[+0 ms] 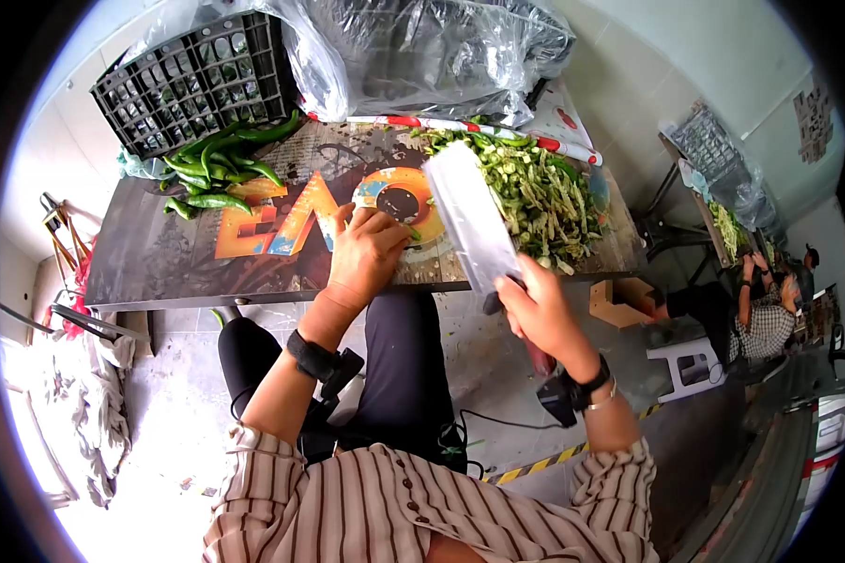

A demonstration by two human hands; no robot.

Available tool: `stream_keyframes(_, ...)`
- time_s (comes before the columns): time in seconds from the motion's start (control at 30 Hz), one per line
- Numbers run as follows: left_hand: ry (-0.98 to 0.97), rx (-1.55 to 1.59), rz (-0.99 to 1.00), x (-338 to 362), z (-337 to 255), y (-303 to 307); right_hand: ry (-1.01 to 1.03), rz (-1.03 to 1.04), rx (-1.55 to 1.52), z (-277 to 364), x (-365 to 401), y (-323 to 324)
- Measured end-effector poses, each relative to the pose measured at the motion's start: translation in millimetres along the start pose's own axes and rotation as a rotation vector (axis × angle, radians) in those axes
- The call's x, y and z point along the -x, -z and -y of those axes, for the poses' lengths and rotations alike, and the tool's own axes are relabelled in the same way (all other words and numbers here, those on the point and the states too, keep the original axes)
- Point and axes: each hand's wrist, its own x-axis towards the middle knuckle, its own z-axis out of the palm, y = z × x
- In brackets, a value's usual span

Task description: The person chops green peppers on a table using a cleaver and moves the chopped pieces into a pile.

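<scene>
My right hand [541,310] is closed round the handle of a cleaver [469,211], whose wide blade is raised and points up and left. On the tabletop, over the orange printed letters, my left hand [368,249] has its fingers curled down. A small green piece shows at its fingertips, mostly hidden, so what it grips is unclear. Right of the blade lies a large heap of chopped green peppers [544,202]. Whole green peppers [218,167] are piled at the table's left back.
A black crate [202,84] and a plastic-wrapped crate [422,56] stand along the back of the wooden table [159,253]. A red and white strip [479,129] lies before them. Farther right, a person [765,314] sits at another table near a white stool [687,366].
</scene>
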Motion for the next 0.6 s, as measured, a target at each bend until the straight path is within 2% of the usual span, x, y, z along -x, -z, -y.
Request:
stream_keyframes(0.07,-0.01,0.037,-0.009,1.2,1.2,-1.9,0.013,0.07,0.182,10.1,-27.6,-7.8)
stream_keyframes(0.1,-0.003,0.037,-0.004,0.7,0.5,-1.4,0.017,0.074,0.18,11.1,-38.1,-11.0)
stream_keyframes(0.17,-0.012,0.028,0.004,0.3,0.8,-1.4,0.114,0.118,0.37,9.2,-54.7,-16.4)
stream_keyframes(0.6,-0.006,0.051,0.023,1.4,-0.9,0.9,0.178,0.164,0.529,23.0,-70.0,-19.2)
